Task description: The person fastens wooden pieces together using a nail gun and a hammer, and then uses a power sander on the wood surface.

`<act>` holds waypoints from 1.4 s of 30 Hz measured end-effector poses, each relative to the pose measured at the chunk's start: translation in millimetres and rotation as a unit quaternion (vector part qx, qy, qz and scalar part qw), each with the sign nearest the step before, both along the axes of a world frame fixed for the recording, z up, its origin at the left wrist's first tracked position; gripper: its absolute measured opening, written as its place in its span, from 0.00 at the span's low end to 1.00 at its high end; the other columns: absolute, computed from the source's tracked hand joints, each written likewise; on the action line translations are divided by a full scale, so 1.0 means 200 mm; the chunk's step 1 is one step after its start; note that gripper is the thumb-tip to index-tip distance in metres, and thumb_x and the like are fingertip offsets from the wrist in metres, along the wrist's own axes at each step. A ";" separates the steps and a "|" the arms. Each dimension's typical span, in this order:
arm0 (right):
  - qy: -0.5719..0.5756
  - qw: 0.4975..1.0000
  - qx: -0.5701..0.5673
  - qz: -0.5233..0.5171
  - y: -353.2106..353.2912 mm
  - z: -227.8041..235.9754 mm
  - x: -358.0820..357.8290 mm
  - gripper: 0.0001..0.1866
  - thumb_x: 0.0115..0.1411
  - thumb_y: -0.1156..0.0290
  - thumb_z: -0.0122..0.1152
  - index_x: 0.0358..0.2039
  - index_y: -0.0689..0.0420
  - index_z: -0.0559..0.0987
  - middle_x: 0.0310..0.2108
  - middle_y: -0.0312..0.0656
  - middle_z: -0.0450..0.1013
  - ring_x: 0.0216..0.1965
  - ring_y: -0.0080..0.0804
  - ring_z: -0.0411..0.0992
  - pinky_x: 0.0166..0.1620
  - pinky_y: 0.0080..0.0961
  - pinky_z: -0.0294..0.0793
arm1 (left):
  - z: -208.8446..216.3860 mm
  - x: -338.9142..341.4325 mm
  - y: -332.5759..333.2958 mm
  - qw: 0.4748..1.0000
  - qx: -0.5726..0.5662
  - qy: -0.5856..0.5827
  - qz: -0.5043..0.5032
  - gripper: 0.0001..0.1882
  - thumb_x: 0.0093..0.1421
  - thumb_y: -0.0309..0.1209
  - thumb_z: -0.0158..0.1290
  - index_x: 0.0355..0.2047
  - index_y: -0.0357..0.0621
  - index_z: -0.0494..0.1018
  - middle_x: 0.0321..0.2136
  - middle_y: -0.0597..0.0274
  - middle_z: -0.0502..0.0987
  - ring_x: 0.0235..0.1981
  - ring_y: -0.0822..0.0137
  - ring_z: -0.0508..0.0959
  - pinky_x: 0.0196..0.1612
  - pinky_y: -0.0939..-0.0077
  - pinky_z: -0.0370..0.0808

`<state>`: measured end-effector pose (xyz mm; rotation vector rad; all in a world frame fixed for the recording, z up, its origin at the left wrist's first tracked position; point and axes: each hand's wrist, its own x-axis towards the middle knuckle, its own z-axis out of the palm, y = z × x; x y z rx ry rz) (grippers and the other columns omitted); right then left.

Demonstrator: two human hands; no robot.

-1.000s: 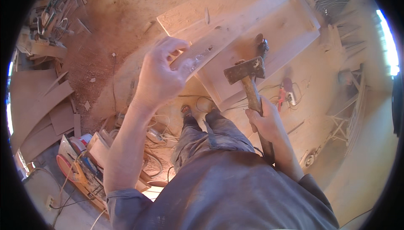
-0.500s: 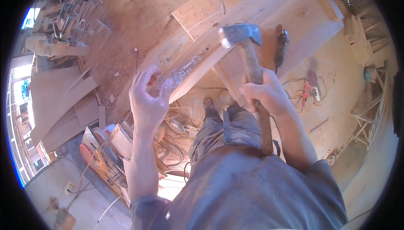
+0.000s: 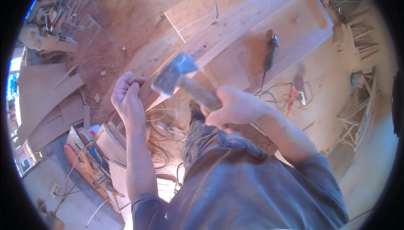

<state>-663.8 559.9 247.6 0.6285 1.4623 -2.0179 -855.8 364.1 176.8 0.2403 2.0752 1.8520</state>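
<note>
Head view: right hand (image 3: 235, 109) clenched round wooden handle of hammer (image 3: 191, 87), steel head (image 3: 171, 75) tilted down-left, hovering just beside lower end of long curved plank (image 3: 235, 21). Left hand (image 3: 127, 97) raised close to that plank end, fingers (image 3: 134, 82) curled together at the tips, whether pinching anything cannot be told. Plank running up to the right across a broad wooden panel (image 3: 294, 23) used as bench, its near edge overhanging the floor. Small slot (image 3: 199, 51) cut in plank just above hammer head. Angle grinder (image 3: 269, 49) lying on the panel, well apart from both hands. Open sawdust floor (image 3: 126, 15) to the upper left; cables (image 3: 162, 122) and stacked boards (image 3: 46, 99) crowding the lower left.
</note>
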 end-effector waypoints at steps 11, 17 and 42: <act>0.052 0.972 0.034 -0.228 0.05 0.08 0.04 0.07 0.55 0.79 0.62 0.26 0.60 0.72 0.14 0.39 0.71 0.14 0.22 0.69 0.18 0.19 0.64 | -0.05 0.01 -0.02 0.998 0.054 0.013 0.029 0.28 0.53 0.18 0.40 0.56 0.21 0.66 0.34 0.46 0.81 0.37 0.65 0.79 0.48 0.75 0.74; -0.028 0.975 0.116 -0.189 0.05 -0.09 0.06 0.07 0.55 0.75 0.62 0.33 0.61 0.75 0.15 0.36 0.69 0.15 0.22 0.69 0.19 0.21 0.65 | -0.03 0.01 0.00 0.995 0.075 0.012 0.069 0.28 0.53 0.19 0.40 0.56 0.20 0.67 0.33 0.44 0.81 0.33 0.63 0.79 0.48 0.72 0.74; 0.008 0.997 0.016 0.075 -0.18 0.00 -0.03 0.09 0.56 0.72 0.64 0.31 0.58 0.71 0.17 0.33 0.69 0.15 0.20 0.69 0.20 0.22 0.67 | -0.12 0.01 -0.04 0.957 0.191 -0.114 0.185 0.37 0.51 0.22 0.35 0.64 0.23 0.56 0.28 0.50 0.74 0.32 0.53 0.78 0.47 0.57 0.77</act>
